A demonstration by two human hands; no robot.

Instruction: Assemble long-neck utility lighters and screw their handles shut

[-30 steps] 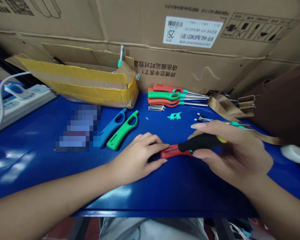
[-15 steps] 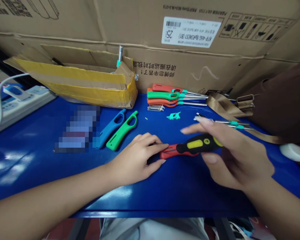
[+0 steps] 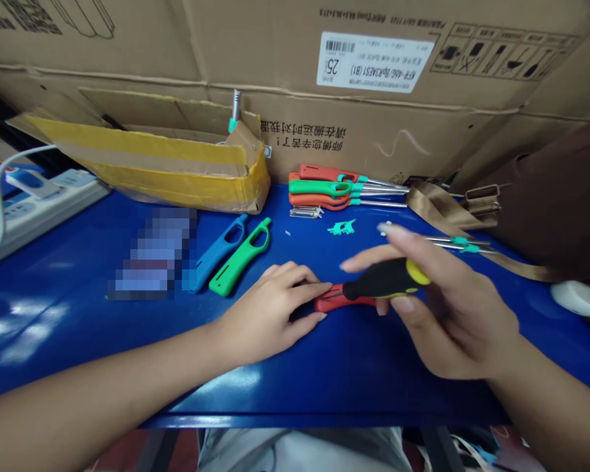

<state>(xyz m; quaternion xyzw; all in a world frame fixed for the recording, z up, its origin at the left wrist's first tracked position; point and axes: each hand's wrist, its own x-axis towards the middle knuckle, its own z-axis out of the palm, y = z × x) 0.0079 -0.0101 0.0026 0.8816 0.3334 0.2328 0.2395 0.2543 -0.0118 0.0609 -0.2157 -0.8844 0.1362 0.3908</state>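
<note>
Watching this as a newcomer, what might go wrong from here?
The screwdriver might slip on the red lighter handle and jab the left hand, whose fingertips are close by. The lighter handle might twist if that hand eases, since the right hand is on the screwdriver. The tiny pale slivers loose on the blue table could get brushed away.

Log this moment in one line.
left hand: holding red lighter handle | right hand: holding black-and-yellow screwdriver | tip: hidden | nearby: green handle, blue handle
</note>
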